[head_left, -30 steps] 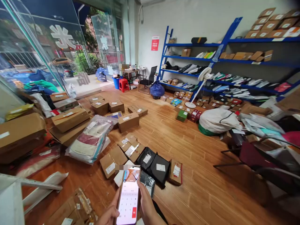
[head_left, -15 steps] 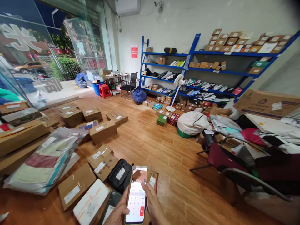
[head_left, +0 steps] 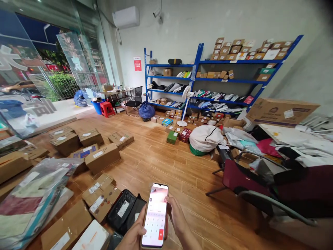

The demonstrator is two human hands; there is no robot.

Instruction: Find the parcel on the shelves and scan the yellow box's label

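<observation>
**Parcel room: floor, shelves and doorway**

Brown cardboard boxes (head_left: 102, 158) with white labels lie scattered over the wooden floor (head_left: 161, 163), beside black mailer bags (head_left: 122, 211) and a clear plastic bag (head_left: 31, 194) of flat goods. Blue metal shelving (head_left: 197, 62) along the white wall carries small cartons and envelopes. A white pedestal fan (head_left: 185, 104) stands before it, near a full white sack (head_left: 205, 137) and a green box (head_left: 171, 137). A dark red chair (head_left: 249, 180) sits at the right. A red stool (head_left: 107, 108) and blue bucket (head_left: 97, 106) stand by the glass doors (head_left: 75, 66). An air conditioner (head_left: 126, 16) hangs high.

left hand (head_left: 134, 236) cupped, right hand (head_left: 177, 217) raised
</observation>
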